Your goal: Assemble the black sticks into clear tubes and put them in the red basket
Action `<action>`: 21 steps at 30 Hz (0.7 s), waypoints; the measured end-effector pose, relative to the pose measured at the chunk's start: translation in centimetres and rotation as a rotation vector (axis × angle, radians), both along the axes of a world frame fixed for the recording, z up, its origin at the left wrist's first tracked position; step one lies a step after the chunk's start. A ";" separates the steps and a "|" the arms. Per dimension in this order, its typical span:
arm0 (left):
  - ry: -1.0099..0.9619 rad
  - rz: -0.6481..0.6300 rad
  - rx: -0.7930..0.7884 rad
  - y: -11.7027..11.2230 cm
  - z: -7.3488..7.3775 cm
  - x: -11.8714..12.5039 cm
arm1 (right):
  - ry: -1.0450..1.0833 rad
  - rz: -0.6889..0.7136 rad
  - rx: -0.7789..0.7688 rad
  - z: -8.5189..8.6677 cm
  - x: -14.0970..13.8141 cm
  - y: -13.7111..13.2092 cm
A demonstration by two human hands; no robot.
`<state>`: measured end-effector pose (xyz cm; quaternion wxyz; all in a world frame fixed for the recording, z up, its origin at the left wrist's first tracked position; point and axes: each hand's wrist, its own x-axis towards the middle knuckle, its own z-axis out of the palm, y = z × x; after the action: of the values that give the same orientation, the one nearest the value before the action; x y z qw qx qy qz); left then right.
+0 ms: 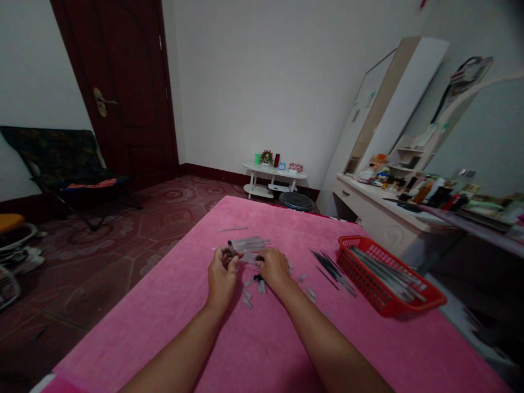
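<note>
My left hand (pixel 221 271) is closed around a clear pen barrel (pixel 231 249) with a black piece at its upper end, held tilted above the pink cloth (pixel 180 305). My right hand (pixel 274 267) is closed at the fingertips on a small black pen part (pixel 259 258), whose exact kind is too small to tell. Between and beyond the hands lies a bundle of clear pen barrels (pixel 250 242). Below the fingers are several clear pen caps (pixel 246 298) and a few small black parts (pixel 257 277). More clear caps (pixel 311 293) lie right of my right wrist.
Dark thin pen refills (pixel 327 265) lie to the right, beside a red plastic basket (pixel 362 286) holding long grey sticks. One thin rod (pixel 233 228) rests near the far edge. A dressing table (pixel 368 204) with bottles stands at the right, a folding chair (pixel 67 164) at the left.
</note>
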<state>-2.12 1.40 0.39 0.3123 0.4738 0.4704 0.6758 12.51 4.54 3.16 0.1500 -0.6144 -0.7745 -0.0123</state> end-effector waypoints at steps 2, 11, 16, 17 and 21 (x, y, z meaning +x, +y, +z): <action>0.002 -0.005 0.001 -0.1 0.1 0.1 | -0.026 -0.024 -0.019 0.1 -0.4 0.0; -0.014 -0.012 -0.005 -0.2 0.3 0.0 | -0.023 0.017 0.022 0.6 -0.1 -0.7; -0.032 -0.012 -0.016 -0.1 0.2 0.1 | 0.000 0.012 0.012 1.4 2.6 -1.6; -0.037 -0.011 -0.012 -0.1 0.2 0.2 | 0.010 -0.008 0.012 1.6 3.3 -1.8; -0.049 -0.030 -0.003 -0.2 0.3 0.3 | 0.026 -0.153 0.022 1.4 6.1 -2.5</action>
<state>-1.83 1.22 0.64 0.3345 0.4635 0.4564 0.6819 18.62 1.99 4.61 0.1651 -0.6702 -0.7231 -0.0243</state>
